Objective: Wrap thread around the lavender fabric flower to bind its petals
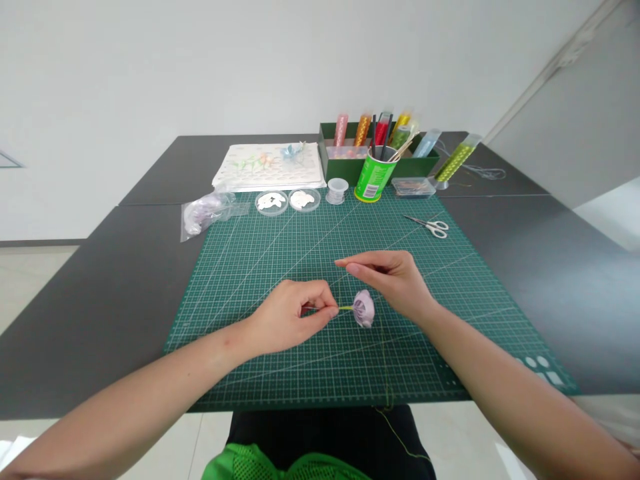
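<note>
The left hand [290, 313] pinches the yellow-green stem [346, 308] of a small lilac fabric flower [364, 308] over the green cutting mat [250, 267]. The right hand [393, 277] (fingers pinched together) grips a thin green thread [384, 360] just above the flower.

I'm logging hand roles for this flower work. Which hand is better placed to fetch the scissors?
Probably the right hand: the scissors lie on its side, while the left hand pinches the flower stem.
</note>
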A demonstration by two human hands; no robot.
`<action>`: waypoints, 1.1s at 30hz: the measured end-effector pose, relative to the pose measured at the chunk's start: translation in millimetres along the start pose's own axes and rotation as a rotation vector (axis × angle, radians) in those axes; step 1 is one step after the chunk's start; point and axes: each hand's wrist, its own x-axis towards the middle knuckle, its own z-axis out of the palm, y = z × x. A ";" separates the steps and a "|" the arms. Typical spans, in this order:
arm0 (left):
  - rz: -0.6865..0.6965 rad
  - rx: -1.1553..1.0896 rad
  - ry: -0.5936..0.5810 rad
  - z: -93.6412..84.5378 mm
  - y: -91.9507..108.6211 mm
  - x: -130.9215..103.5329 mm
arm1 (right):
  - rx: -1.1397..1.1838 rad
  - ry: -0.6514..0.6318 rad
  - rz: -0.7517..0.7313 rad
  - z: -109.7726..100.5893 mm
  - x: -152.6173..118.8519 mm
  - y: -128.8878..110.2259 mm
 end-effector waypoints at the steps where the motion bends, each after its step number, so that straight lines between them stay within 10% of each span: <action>1: 0.000 -0.029 -0.005 -0.1 1.0 -0.6 | -0.010 -0.016 0.022 -0.4 1.3 2.1; 17: 0.036 -0.306 0.217 -2.6 -1.7 -0.5 | -0.067 -0.247 0.172 1.5 7.4 21.3; 33: 0.026 -0.038 0.561 -10.5 -9.9 2.6 | -0.079 -0.571 0.238 -1.1 1.4 10.2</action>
